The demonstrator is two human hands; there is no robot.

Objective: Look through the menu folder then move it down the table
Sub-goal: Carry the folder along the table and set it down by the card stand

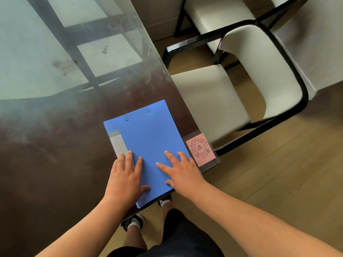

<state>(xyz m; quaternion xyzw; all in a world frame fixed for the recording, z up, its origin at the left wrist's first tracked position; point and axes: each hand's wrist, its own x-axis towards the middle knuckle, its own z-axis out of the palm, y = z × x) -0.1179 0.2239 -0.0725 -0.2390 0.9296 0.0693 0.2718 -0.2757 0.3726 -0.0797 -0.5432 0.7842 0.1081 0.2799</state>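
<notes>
A blue menu folder (146, 138) lies closed and flat on the glass-topped table (55, 127), at its near right corner. A grey label strip runs along the folder's left edge, and its near corner sticks out past the table edge. My left hand (126, 175) rests palm down on the folder's lower left part, fingers spread. Flat on the cover's lower right part lies my right hand (182, 171), also with fingers apart. Neither hand curls around the cover.
A pink QR-code card (201, 150) is stuck on the table corner just right of the folder. A white-cushioned chair with a black frame (259, 71) stands close to the table's right edge, with another chair (213, 15) behind it. My legs and shoes show below the table edge.
</notes>
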